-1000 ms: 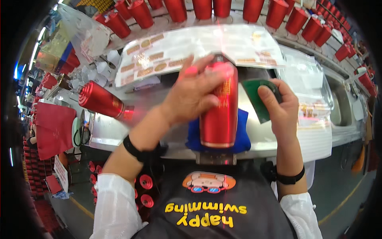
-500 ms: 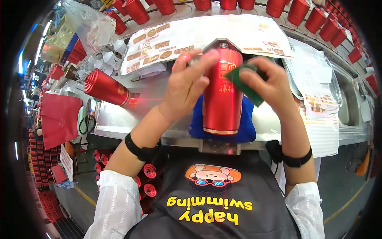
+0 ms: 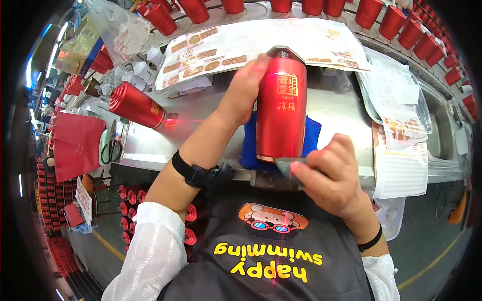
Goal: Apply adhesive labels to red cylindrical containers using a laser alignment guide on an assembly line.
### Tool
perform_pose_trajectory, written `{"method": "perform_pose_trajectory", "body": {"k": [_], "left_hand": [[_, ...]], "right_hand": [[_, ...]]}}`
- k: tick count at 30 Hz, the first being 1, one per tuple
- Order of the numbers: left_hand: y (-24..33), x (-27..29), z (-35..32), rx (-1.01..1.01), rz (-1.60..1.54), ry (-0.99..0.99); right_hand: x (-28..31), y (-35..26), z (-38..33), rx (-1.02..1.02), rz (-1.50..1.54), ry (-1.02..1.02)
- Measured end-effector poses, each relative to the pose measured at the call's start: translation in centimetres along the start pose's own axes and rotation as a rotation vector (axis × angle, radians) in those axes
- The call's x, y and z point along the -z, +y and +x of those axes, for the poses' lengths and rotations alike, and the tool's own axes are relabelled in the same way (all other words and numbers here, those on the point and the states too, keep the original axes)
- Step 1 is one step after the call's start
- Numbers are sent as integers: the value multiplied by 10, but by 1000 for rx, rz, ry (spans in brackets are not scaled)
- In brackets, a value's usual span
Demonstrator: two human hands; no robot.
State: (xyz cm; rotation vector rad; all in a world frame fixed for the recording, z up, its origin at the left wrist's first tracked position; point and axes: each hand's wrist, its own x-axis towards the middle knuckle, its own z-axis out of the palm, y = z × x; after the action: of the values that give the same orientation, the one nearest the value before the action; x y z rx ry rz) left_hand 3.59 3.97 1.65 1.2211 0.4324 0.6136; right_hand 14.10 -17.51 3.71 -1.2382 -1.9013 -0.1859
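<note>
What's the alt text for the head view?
The left hand steadies a red metal canister lying on a blue cloth on a steel bench, while the right hand presses a green scraper to its near end.

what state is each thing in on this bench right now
red canister: lying lengthwise on the blue cloth, gold label up
left hand: gripping the canister's far end
right hand: pinching a small green card at the canister's near end
second red canister: on its side, untouched
label sheets: spread flat
scissors: lying closed
</note>
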Motion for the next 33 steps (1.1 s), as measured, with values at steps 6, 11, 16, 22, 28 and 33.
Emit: {"method": "perform_pose_trajectory", "body": {"k": [6,11,16,22,28,33], "left_hand": [[-16,15,-19,-161,148,67],[-31,16,-80,-362,394,56],[-31,13,-119,-418,953,-95],[-31,8,-116,-544,1194,-39],[-35,7,-114,-630,1224,32],[-34,7,-115,-589,1228,5]], "right_hand": [[4,-14,5,12,-88,-20],[4,-14,2,14,38,-107],[4,-13,5,9,-25,-90],[3,-17,4,1,41,-104],[-2,-16,5,17,-33,-63],[-1,-17,5,-19,2,-118]]}}
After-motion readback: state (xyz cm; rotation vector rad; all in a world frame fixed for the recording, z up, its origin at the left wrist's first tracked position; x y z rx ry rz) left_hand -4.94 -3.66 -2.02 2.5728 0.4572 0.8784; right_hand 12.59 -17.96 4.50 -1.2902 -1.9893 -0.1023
